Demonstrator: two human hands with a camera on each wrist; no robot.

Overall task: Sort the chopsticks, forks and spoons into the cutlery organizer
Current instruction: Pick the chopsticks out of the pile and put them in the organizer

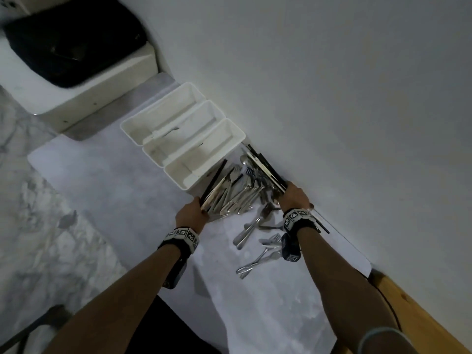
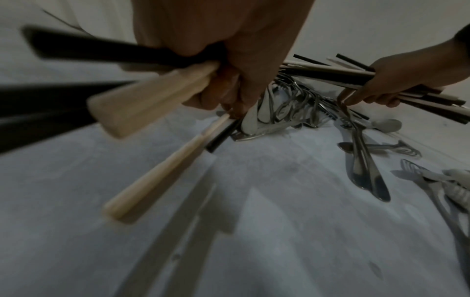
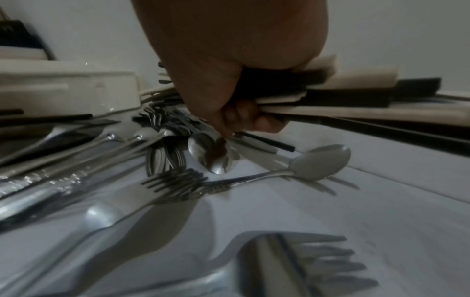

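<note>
Left hand point(image 1: 192, 210) and right hand point(image 1: 293, 198) each clamped round a chopstick bundle point(image 2: 152, 100), lifted clear of the fork-and-spoon pile point(image 1: 237, 192) for sorting; white three-compartment organizer point(image 1: 182, 135) at the desk's wall edge, apparently unfilled.

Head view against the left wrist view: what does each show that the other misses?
Only the head view shows the white organizer with its three long compartments, the black bag and both wristbands. Only the left wrist view shows the left hand's fingers curled round black and pale chopsticks from below. Both show the right hand gripping its own chopstick bundle, and the pile of forks and spoons on the table.
</note>
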